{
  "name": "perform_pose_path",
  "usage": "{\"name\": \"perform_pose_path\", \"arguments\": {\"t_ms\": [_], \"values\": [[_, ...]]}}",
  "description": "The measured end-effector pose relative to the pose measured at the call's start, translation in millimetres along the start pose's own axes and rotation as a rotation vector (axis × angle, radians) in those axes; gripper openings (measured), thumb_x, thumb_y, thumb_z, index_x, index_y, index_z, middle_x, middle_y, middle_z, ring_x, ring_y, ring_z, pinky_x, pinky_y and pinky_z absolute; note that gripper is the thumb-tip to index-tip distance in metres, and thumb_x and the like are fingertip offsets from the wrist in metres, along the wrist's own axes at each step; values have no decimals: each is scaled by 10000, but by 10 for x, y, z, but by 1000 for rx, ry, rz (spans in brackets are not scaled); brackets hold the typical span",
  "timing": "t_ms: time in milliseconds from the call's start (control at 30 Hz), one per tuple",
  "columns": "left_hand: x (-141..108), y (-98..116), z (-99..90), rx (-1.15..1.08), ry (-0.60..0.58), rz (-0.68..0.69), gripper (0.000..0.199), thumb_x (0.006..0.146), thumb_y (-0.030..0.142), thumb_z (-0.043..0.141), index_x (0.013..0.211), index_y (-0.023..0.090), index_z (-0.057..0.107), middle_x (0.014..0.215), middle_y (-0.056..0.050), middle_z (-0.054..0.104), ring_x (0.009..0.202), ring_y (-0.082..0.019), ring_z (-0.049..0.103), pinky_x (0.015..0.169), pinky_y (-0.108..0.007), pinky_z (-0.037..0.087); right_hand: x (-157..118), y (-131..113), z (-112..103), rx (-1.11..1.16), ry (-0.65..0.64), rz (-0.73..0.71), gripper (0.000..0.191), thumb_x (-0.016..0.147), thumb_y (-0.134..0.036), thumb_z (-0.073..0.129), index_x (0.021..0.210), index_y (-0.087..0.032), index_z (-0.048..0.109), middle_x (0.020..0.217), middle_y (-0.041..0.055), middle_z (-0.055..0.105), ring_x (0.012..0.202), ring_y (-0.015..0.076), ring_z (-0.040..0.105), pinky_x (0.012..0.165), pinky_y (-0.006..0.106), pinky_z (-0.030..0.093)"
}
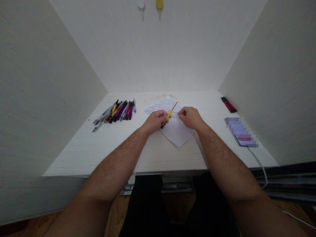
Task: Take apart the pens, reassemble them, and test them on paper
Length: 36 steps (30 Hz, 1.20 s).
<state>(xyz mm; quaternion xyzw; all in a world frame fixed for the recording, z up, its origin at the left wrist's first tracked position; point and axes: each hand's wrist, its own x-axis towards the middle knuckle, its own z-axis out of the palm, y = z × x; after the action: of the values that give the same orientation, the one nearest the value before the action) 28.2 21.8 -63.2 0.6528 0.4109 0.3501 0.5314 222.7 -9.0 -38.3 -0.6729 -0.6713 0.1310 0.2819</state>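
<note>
- Left hand [155, 120] had the yellow pen [170, 115] pinched between thumb and fingers, grip closed on the barrel, dark end toward the wearer, thin bare tip angled up and away
- Pen was held in front of the paper [178, 136], around the middle of the desk [98, 151]; writing covered the paper's far part, near part looked blank
- Right hand [190, 117] was just beside it, thumb and fingertips curled in close together – couldn't tell if something small was between them
- Main risk, my read: the thin tip looked like an exposed refill, so a sideways knock from the right hand could have bent it or marked the paper
- Second risk: anything tiny in the right fingers would have been easy to drop – pale paper on a pale desk, poor contrast if it was light-coloured
- Paper lay at a slant with both hands over its edges; a dragging wrist could have skewed it
- Pen pile [118, 112] on the left was loose and overlapping, so a brush from the left forearm could have set pens rolling
- Phone [239, 131] sat off to the right, its cable [259, 161] over the desk edge – a snag by the right arm could have pulled it
</note>
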Motion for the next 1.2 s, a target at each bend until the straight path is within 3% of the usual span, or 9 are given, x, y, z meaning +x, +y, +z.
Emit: {"name": "perform_pose_path", "arguments": {"t_ms": [167, 333, 1200], "values": [[-16, 21, 2, 56, -13, 26, 235, 742, 315, 611, 884, 144, 688, 681, -11, 626, 548, -91, 488, 500, -207, 337, 105, 76, -76, 686, 342, 197, 73, 720, -236, 610, 766, -181, 621, 681, -3, 630, 546, 103, 516, 472, 212, 382], [-35, 50, 13, 95, -28, 40, 239, 755, 317, 606, 885, 136, 692, 673, -6, 617, 540, -85, 470, 503, -208, 330, 102, 46, -163, 1040, 378, 274, 104, 683, -222, 639, 762, -178, 588, 773, 4, 657, 514, 59, 490, 391, 170, 296], [-21, 6, 6, 98, -65, 62, 253, 744, 332, 632, 894, 134, 680, 685, 0, 619, 560, -91, 501, 516, -213, 358, 77, 11, -93, 1101, 254, 192, 163, 667, -251, 702, 785, -161, 633, 742, 20, 687, 482, 49, 481, 382, 170, 301]]}}
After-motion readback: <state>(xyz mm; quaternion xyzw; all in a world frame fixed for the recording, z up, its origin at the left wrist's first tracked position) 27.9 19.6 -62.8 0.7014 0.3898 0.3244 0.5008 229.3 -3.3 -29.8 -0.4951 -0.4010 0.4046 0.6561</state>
